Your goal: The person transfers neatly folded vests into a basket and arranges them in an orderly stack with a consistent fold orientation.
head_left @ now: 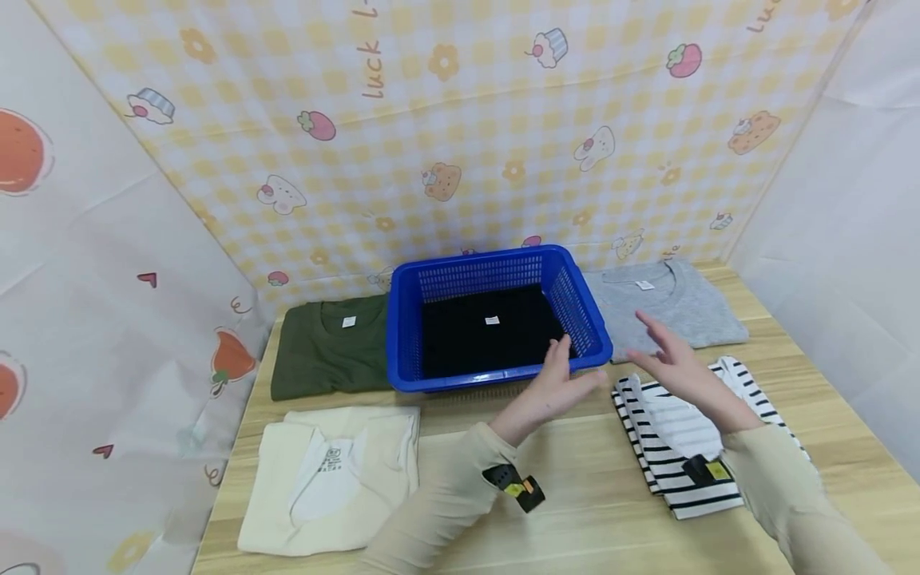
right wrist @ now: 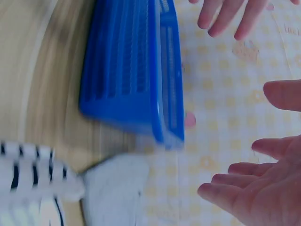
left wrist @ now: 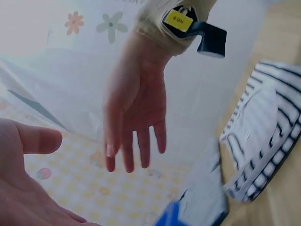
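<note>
Both hands hover in the air with fingers extended and hold nothing. In the head view my left hand (head_left: pixel 552 393) is over the front right edge of a blue plastic basket (head_left: pixel 503 374). A folded black T-shirt (head_left: pixel 489 335) with a white neck label lies inside that basket. To the right, my right hand (head_left: pixel 683 371) is above a folded black-and-white striped shirt (head_left: pixel 657 447) and in front of a folded grey T-shirt (head_left: pixel 632 307). The left wrist view shows the right hand (left wrist: pixel 136 103) with its fingers pointing down, apart from the left thumb (left wrist: pixel 40 141).
A folded dark green T-shirt (head_left: pixel 323 359) lies left of the basket, partly hidden by it. Nearer the front left is a folded cream garment (head_left: pixel 280 479) with a printed neck. The wooden table (head_left: pixel 561 495) meets a patterned cloth wall (head_left: pixel 503 120) behind and white walls at the sides.
</note>
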A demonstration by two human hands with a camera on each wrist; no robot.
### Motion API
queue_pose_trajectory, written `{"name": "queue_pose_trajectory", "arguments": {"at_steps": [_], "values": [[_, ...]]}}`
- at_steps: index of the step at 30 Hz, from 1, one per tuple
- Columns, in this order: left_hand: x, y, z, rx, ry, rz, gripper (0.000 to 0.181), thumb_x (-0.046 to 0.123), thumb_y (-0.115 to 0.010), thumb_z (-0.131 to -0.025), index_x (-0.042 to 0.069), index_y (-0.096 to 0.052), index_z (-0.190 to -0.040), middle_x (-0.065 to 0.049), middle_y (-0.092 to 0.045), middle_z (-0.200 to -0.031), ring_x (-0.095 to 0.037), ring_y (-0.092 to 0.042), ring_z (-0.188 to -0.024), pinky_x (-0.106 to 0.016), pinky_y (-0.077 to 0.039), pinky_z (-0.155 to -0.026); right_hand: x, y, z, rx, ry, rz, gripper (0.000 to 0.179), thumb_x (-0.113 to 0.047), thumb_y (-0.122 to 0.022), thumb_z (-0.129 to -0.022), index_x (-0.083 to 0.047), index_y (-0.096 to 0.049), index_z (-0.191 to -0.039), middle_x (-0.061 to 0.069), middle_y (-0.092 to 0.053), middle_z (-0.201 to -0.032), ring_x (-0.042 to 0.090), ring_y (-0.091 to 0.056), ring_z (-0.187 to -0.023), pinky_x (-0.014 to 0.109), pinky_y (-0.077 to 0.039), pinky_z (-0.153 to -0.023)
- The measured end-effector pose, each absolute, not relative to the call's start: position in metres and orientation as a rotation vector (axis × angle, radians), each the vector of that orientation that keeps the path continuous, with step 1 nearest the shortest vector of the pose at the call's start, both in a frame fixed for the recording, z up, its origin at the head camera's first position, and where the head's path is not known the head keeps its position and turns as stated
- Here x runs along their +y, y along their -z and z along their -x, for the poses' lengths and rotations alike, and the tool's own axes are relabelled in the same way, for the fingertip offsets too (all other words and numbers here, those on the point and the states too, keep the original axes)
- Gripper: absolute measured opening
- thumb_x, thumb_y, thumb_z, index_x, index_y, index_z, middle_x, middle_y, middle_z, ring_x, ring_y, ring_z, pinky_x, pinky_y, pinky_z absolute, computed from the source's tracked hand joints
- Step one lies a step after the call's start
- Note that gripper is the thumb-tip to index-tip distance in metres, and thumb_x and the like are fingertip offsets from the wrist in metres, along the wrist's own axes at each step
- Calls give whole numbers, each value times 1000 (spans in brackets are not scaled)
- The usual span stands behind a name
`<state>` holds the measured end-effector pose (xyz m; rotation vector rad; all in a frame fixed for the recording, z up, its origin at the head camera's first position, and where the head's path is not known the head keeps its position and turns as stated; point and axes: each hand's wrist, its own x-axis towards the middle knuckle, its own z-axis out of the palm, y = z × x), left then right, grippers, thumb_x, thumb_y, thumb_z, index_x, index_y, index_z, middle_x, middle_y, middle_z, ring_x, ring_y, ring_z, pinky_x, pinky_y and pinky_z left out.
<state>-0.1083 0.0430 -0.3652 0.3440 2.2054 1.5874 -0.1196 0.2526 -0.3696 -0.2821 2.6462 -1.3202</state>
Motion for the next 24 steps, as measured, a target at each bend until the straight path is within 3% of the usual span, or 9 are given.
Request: {"name": "queue_pose_trajectory", "arguments": {"at_steps": [6, 13, 24], "values": [[77, 385, 90, 2023, -1821, -169, 74, 22, -60, -86, -1, -18, -143, -17, -27, -145, -32, -36, -127, -39, -33, -102, 295, 381, 103, 2710, 1308, 141, 72, -25, -46, -95, 0, 0, -144, 35, 0, -144, 57, -8, -125, 68, -17, -94], [118, 410, 71, 1912, -1847, 79, 69, 14, -65, -80, 4, -30, -138, -11, -35, -139, -26, -31, -129, -40, -28, -104, 358, 411, 93, 2678, 1215, -81, 74, -31, -39, -97, 10, 6, -139, 42, 6, -138, 62, -1, -121, 70, -12, -92], [149, 438, 71, 1926, -1855, 303, 77, 12, -68, -75, -2, -26, -138, -16, -35, -137, -30, -33, -127, -42, -30, -102, 422, 447, 79, 2525, 1087, -213, 80, -36, -35, -97, 19, 12, -132, 46, 13, -131, 62, 8, -119, 71, -10, -90]]}}
